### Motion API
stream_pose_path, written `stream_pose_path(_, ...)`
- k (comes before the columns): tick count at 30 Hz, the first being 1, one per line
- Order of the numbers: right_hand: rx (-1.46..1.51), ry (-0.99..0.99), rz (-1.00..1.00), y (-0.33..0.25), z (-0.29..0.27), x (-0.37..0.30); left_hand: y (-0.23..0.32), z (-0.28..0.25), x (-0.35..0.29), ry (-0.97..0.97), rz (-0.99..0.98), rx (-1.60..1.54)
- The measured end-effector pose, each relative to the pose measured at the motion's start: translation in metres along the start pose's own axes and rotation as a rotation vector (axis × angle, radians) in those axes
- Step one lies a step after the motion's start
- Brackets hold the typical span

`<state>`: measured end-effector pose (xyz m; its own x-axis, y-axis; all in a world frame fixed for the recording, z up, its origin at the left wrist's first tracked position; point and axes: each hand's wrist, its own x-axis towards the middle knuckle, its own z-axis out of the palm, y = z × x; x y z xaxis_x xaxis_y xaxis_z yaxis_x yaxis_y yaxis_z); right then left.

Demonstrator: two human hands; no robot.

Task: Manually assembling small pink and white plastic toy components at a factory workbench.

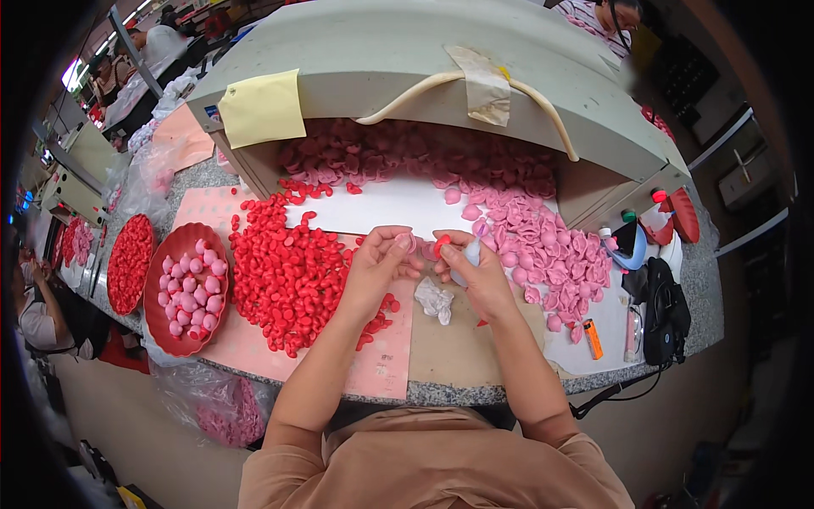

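My left hand (377,263) is closed, pinching a small pink rubbery piece (412,243) in its fingertips. Close beside it, my right hand (485,280) grips a translucent squeeze bottle (464,265) with a thin nozzle pointing up. A small red piece (442,246) is also between the right fingertips. To the left of my hands spreads a heap of glossy red pieces (284,276). Pink hollow shell-like pieces (551,242) are heaped to the right, running back under the hood. A crumpled white tissue (434,301) lies just below my hands.
At the left, a red basket (158,329) holds pink balls, beside another basket of red pieces (130,270). A grey hood (339,64) arches over the bench. An orange lighter (592,339), black bag (666,314) and blue container (627,246) are at right. Other people work farther off.
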<state>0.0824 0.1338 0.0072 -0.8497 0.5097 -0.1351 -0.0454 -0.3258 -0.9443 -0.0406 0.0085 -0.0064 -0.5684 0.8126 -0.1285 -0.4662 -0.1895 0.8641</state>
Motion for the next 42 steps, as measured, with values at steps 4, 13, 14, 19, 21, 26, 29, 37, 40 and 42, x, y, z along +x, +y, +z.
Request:
stream_pose_path(4, -0.15, 0.013, -0.097, 0.008, 0.0, -0.001, -0.011, -0.005, -0.001, 0.039, 0.127, 0.261)
stream_pose_path(13, -0.125, -0.011, -0.076, 0.015, 0.005, -0.002, -0.009, 0.004, -0.004, 0.065, 0.167, 0.226)
stream_pose_path(14, -0.151, -0.034, -0.051, 0.014, 0.006, -0.003, -0.008, 0.004, -0.004, 0.07, 0.158, 0.221)
stream_pose_path(19, -0.099, 0.016, -0.046, 0.013, 0.003, 0.003, -0.01, 0.001, 0.0, 0.104, 0.17, 0.241)
stream_pose_path(21, -0.107, 0.024, -0.04, 0.014, 0.002, 0.005, -0.013, -0.002, 0.002, 0.136, 0.171, 0.261)
stream_pose_path(26, -0.159, 0.026, -0.023, 0.021, 0.008, 0.001, -0.013, 0.001, -0.001, 0.169, 0.158, 0.343)
stream_pose_path(29, -0.165, 0.021, -0.044, 0.024, 0.012, 0.0, -0.021, 0.0, -0.002, 0.179, 0.232, 0.461)
stream_pose_path(37, -0.166, 0.001, 0.016, 0.022, 0.012, 0.0, -0.014, 0.008, -0.005, 0.146, 0.293, 0.391)
stream_pose_path(40, -0.109, -0.025, 0.047, 0.022, 0.011, 0.0, -0.012, 0.005, -0.006, 0.075, 0.362, 0.597)
stream_pose_path(42, -0.069, -0.051, 0.063, 0.018, 0.012, -0.001, -0.002, 0.008, -0.01, 0.024, 0.224, 0.569)
